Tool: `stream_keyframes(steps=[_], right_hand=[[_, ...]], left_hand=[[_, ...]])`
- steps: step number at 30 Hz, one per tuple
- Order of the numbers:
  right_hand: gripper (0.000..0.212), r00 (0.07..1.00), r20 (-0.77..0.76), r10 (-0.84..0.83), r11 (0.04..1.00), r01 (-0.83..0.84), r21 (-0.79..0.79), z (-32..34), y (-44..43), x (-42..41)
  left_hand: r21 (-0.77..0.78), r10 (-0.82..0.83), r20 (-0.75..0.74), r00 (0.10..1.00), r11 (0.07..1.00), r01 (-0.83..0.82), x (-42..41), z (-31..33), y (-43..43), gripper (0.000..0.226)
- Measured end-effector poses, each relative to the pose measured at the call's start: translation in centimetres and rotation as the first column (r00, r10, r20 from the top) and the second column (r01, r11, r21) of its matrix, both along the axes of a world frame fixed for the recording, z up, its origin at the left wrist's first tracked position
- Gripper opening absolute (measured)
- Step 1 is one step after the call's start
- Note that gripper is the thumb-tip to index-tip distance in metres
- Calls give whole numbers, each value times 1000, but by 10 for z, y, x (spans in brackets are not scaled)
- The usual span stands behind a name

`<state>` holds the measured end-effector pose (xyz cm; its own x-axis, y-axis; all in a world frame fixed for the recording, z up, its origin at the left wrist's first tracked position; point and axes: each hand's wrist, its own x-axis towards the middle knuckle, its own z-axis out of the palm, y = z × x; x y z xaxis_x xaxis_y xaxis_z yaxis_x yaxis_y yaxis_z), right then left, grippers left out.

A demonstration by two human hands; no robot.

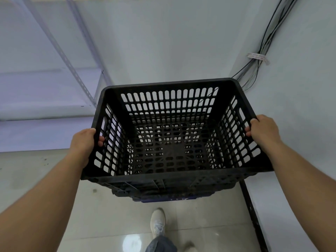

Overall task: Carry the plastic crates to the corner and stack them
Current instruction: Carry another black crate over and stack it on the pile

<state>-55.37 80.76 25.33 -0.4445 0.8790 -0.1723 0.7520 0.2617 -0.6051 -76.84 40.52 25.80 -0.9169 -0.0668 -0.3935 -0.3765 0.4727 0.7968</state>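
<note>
While held up before a corner of pale walls, hides much of the glossy tiled floor. Flanked on the left by white metal shelving, slotted uprights slanting down close to the far left corner of the black plastic crate. Open top up, roughly level, sides and base pierced with slots. Poised directly over a stack of crates on the floor, dark edges and a strip of blue showing beneath the near rim; whether touching that stack, impossible to tell. Gripped at the left rim by the left hand, thumb on top, fingertips showing inside the wall; gripped at the right rim by the right hand, likewise curled round the edge. Close behind the far right corner, a bundle of cables running down the wall, bound with pale tape. Along the foot of the right wall, a dark strip. Nearest the camera, below the stack, a pale shoe and a trouser hem.
</note>
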Motion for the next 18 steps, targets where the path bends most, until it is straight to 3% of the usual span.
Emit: stream_keyframes(steps=[18], right_hand=[[33, 998, 57, -16, 998, 12, 66, -10, 6, -2]], left_hand=[[5, -2, -47, 999, 1000, 2, 4, -4, 3, 39]])
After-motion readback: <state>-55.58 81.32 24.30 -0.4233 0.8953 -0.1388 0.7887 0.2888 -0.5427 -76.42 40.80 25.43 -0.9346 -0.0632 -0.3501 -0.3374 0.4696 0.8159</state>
